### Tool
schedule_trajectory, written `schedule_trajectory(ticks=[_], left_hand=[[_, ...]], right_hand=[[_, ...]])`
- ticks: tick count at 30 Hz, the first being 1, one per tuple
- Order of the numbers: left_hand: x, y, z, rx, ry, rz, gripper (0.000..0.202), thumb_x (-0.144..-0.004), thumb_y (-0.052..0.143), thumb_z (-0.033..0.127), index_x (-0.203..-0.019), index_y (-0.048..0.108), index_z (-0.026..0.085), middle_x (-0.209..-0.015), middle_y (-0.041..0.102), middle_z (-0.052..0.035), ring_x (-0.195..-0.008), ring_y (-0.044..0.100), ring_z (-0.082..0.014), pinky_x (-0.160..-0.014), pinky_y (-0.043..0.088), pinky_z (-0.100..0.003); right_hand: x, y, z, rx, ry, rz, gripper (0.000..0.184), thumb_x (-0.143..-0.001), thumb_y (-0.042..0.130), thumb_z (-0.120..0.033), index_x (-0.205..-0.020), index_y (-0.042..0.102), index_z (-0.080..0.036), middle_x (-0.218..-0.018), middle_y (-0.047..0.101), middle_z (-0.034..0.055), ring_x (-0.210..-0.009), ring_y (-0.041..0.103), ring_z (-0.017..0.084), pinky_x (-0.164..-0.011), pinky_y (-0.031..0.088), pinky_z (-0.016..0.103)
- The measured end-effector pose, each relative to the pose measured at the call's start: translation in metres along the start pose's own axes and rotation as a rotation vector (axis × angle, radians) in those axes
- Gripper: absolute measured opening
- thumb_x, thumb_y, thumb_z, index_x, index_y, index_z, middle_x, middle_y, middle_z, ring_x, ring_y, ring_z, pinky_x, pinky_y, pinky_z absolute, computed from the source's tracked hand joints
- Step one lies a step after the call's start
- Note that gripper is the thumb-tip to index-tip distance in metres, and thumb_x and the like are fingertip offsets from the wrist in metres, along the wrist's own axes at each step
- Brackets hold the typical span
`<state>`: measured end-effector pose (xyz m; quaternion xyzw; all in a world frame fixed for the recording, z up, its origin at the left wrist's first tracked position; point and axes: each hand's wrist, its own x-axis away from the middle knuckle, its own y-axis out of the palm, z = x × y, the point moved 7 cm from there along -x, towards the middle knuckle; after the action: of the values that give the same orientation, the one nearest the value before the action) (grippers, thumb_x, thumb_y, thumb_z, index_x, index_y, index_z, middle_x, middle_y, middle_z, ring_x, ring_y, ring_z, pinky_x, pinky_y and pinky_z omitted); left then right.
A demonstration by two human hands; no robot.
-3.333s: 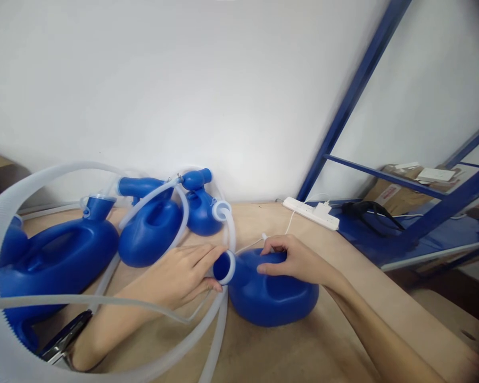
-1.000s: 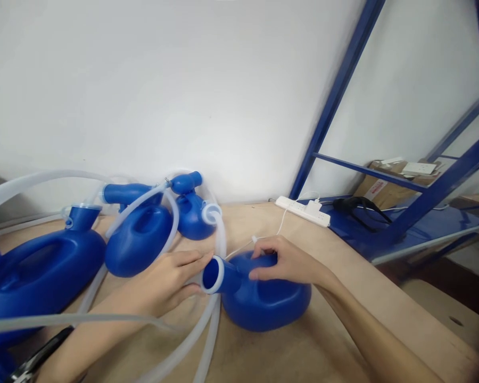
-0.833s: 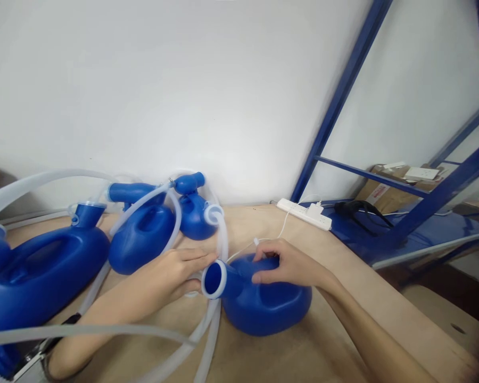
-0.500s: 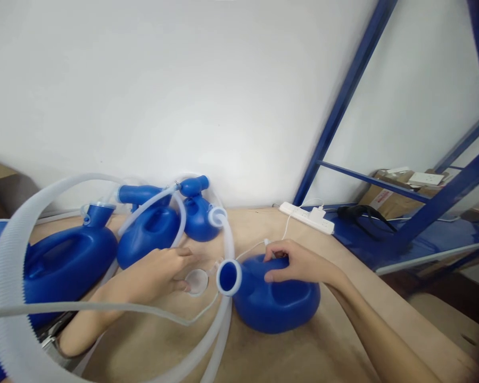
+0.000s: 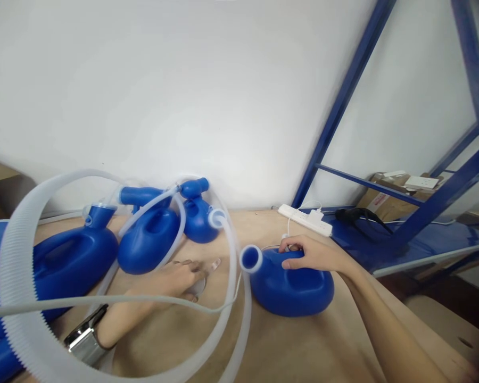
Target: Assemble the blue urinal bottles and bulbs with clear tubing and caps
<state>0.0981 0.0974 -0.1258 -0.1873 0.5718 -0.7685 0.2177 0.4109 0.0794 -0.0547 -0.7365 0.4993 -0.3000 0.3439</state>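
Observation:
My right hand point(image 5: 313, 254) is closed on the handle at the top of a blue plastic jug point(image 5: 293, 284) lying on the wooden table point(image 5: 315, 351). The jug's white-rimmed spout point(image 5: 250, 258) is uncovered and points left. My left hand point(image 5: 174, 277) rests on the table to the left of the spout, fingers curled over a clear round cap point(image 5: 198, 288). A thin translucent tube point(image 5: 242, 298) loops between the left hand and the jug. A metal watch point(image 5: 83, 338) sits on my left wrist.
Three more blue jugs point(image 5: 66, 266) point(image 5: 151, 244) point(image 5: 197, 221) with hoses stand at the left against the white wall. A wide corrugated hose point(image 5: 18, 276) arcs close to the camera. A white power strip point(image 5: 305, 218), blue shelf frame point(image 5: 343, 101) and cardboard boxes point(image 5: 383, 198) lie to the right.
The clear cap has come off the jug's spout and sits under my left hand, which drew back left. My right hand has slid the jug to the right.

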Motion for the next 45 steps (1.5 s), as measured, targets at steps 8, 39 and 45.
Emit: schedule_trajectory(ticks=[8, 39, 45], left_hand=[[0.005, -0.022, 0.006, -0.040, -0.104, -0.070, 0.056, -0.089, 0.064, 0.026, -0.144, 0.062, 0.028, -0.143, 0.067, -0.0108, -0.122, 0.070, -0.0329, -0.098, 0.055, -0.039], [0.003, -0.016, 0.002, -0.080, -0.104, -0.098, 0.083, -0.081, 0.060, 0.020, -0.161, 0.039, 0.017, -0.156, 0.055, -0.0173, -0.146, 0.052, -0.0337, -0.117, 0.047, -0.046], [0.006, -0.013, -0.004, -0.051, -0.088, -0.039, 0.083, -0.083, 0.059, 0.020, -0.163, 0.037, 0.022, -0.153, 0.059, -0.0141, -0.136, 0.062, -0.0341, -0.108, 0.054, -0.046]], right_hand=[[0.005, -0.005, 0.005, 0.030, 0.008, 0.027, 0.044, -0.077, 0.079, -0.064, -0.091, 0.075, -0.022, -0.078, 0.061, 0.0006, -0.075, 0.055, 0.021, -0.069, 0.045, 0.033], [0.020, -0.018, -0.021, 0.017, -0.098, 0.111, 0.056, -0.100, 0.055, -0.065, -0.137, 0.070, -0.026, -0.124, 0.075, 0.0103, -0.107, 0.072, 0.028, -0.096, 0.057, 0.043], [0.028, -0.021, -0.043, -0.024, -0.186, 0.230, 0.060, -0.108, 0.045, -0.055, -0.162, 0.043, -0.029, -0.107, 0.078, 0.0072, -0.097, 0.076, 0.025, -0.094, 0.060, 0.044]])
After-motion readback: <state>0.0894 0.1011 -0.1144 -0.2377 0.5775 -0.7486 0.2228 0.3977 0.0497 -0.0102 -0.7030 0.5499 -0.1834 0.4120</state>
